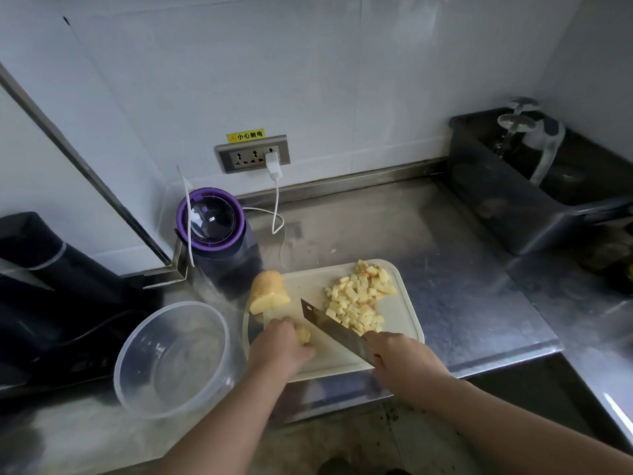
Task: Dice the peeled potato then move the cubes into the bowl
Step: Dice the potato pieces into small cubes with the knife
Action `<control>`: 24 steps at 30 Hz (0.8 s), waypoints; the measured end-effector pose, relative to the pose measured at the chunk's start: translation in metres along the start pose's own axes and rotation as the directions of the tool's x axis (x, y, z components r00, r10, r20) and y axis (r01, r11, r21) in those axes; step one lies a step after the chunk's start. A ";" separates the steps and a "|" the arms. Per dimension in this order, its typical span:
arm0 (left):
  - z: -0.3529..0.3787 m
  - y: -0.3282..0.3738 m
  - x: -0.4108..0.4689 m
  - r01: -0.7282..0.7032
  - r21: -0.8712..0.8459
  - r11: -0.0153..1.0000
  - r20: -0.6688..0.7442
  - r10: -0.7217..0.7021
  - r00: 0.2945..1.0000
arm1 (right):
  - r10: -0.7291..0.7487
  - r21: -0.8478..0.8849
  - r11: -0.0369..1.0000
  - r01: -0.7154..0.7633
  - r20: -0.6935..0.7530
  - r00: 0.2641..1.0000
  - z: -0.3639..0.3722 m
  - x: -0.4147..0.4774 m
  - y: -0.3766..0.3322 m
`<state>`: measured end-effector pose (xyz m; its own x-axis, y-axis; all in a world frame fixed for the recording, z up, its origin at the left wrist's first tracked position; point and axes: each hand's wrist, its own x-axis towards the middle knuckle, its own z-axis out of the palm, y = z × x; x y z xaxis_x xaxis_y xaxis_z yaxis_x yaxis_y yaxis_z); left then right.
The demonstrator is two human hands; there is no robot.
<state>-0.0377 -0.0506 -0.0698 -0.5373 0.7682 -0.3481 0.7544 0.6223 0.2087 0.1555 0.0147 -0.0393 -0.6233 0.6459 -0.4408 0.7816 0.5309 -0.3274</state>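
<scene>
The potato piece (303, 334), at 8 o'clock on the cutting board (335, 361), is pinched under the curled left grip (281, 347). The right grip (394, 351) wraps the handle of the knife (329, 323). The blade is near the fingertips and a slip could cut them. The potato chunk (269, 293) overhangs the 10 o'clock edge and may roll off. The cubes (359, 299) are heaped at 1 o'clock, and the bowl (171, 358) stands at 9, on the counter (445, 269).

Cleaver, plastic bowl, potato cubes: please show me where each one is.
cleaver (334, 329), head view, middle of the blade.
plastic bowl (171, 358), head view, bare inner bottom.
potato cubes (359, 299), head view, centre of the pile.
</scene>
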 end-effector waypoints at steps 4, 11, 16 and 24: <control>-0.002 -0.005 0.001 0.042 -0.127 0.991 0.065 -0.033 0.997 | -0.012 0.003 1.000 0.012 -0.020 1.000 0.003 -0.002 0.001; -0.002 -0.013 0.001 0.100 -0.276 0.956 0.124 -0.068 0.990 | -0.015 -0.001 1.000 0.015 -0.021 1.000 0.002 -0.003 -0.001; -0.005 -0.017 0.001 0.108 -0.274 0.956 0.103 -0.082 0.991 | 0.006 -0.005 1.000 -0.006 -0.009 1.000 -0.001 -0.003 -0.001; -0.013 -0.024 0.005 0.061 -0.389 0.919 0.062 -0.040 0.997 | 0.009 -0.004 1.000 -0.009 0.003 1.000 0.001 -0.003 0.002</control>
<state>-0.0631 -0.0598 -0.0649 -0.5427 0.7321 -0.4118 0.5142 0.6772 0.5264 0.1593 0.0136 -0.0392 -0.6166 0.6488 -0.4460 0.7868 0.5277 -0.3200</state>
